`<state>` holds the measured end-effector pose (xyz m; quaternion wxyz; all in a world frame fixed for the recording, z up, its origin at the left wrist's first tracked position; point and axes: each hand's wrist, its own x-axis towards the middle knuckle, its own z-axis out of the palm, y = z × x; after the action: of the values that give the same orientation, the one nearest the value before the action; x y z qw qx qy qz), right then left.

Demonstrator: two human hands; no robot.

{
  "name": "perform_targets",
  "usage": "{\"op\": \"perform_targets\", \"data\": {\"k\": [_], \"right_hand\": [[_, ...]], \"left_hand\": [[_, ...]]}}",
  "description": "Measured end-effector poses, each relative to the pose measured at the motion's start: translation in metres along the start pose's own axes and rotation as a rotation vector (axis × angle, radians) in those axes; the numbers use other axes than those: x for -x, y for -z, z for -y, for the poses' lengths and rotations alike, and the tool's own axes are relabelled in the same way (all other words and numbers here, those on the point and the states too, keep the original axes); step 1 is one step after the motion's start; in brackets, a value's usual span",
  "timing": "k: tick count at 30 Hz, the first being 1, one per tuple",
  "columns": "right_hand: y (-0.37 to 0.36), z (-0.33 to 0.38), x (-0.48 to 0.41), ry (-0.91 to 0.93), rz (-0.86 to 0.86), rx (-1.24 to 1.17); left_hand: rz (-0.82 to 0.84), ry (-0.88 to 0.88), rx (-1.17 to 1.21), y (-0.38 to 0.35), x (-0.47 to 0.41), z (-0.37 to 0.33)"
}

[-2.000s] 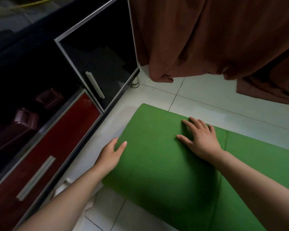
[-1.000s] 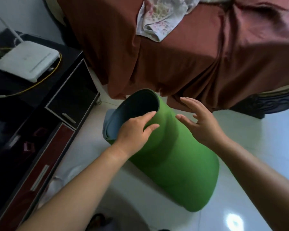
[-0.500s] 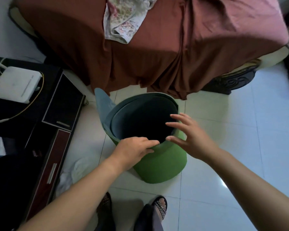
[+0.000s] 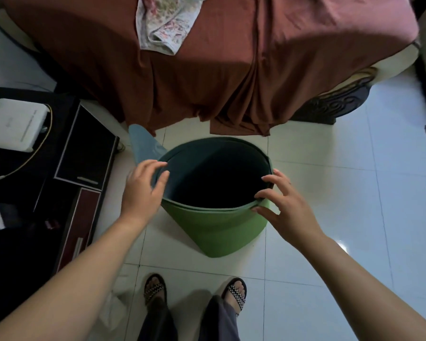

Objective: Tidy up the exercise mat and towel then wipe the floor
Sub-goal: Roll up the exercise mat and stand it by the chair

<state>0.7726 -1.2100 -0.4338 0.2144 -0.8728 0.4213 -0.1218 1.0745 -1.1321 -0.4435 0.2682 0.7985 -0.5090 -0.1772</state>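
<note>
Between my fingers sat the top rim of the exercise mat, rolled loose and stood on end on the floor tiles. Right hand: thumb and forefinger either side of the rim in a light pinch, other fingers splayed wide. Left hand: fingers relaxed, half-curved, resting against the opposite rim, thumb laid over the edge; no real grip as far as I could tell. Just beyond my left fingers the mat's loose end stuck out, grey side showing.

Step, my read: tightening the roll, as the tube was far too wide. Next move probably needed both hands winding the rim inward and tucking that flap.

Tube as container: dark inside, nothing visible in it. Further left of my left hand was a cabinet, door and drawer closed, contents hidden, with a white router on top. Far beyond both hands a floral cloth lay on the bed; maybe the towel, couldn't tell. Floor wiping looked not started.
</note>
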Motion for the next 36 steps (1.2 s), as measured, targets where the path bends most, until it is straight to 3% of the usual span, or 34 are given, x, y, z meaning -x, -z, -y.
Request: {"op": "perform_targets", "data": {"k": [4,11,15,21,26,36], "right_hand": [[-0.006,0.004,0.006,-0.033,-0.065,-0.004],[-0.012,0.012,0.001,-0.061,-0.072,-0.021],[-0.012,0.01,0.002,-0.067,-0.095,-0.031],[-0.005,0.004,0.016,-0.071,-0.094,-0.034],[0.003,-0.009,0.043,-0.092,-0.087,-0.022],[0.009,-0.023,0.062,0.008,-0.164,0.074]], "left_hand": [[-0.071,0.225,0.098,0.009,-0.005,0.005],[0.038,0.528,0.131,-0.003,-0.005,0.017],[0.081,0.644,0.356,-0.012,-0.011,0.024],[0.142,0.621,0.315,-0.018,-0.013,0.019],[0.242,0.499,0.297,-0.028,-0.01,0.002],[0.23,0.362,0.134,-0.039,0.0,-0.027]]}}
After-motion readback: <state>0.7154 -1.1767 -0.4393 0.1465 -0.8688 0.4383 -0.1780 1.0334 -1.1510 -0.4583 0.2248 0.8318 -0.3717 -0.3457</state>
